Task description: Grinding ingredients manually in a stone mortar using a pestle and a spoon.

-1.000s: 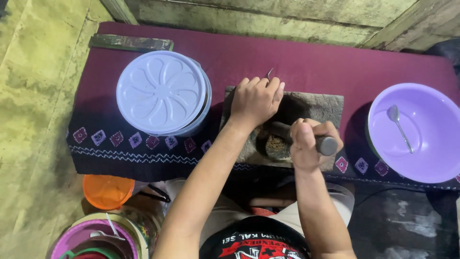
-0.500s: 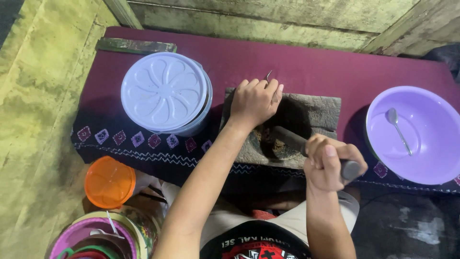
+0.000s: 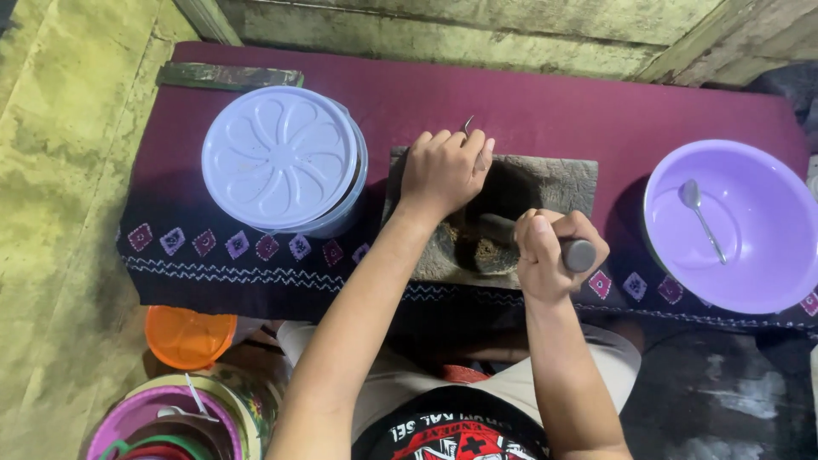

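Head view looks down on the stone mortar slab [image 3: 545, 183], which lies flat on the maroon cloth-covered surface [image 3: 528, 102] right in front of you, with ground paste [image 3: 486, 251] in its hollow. Your right hand [image 3: 550, 255] has its grip closed tight around the stone pestle [image 3: 562, 247], whose tip sits in the paste. Your left hand [image 3: 443, 170] presses on the slab's far left part, fingers curled over a thin metal piece [image 3: 469, 126]. Just left stands a white lidded container [image 3: 281, 158]. Well to the right sits a purple bowl [image 3: 767, 281] holding a spoon [image 3: 703, 217].
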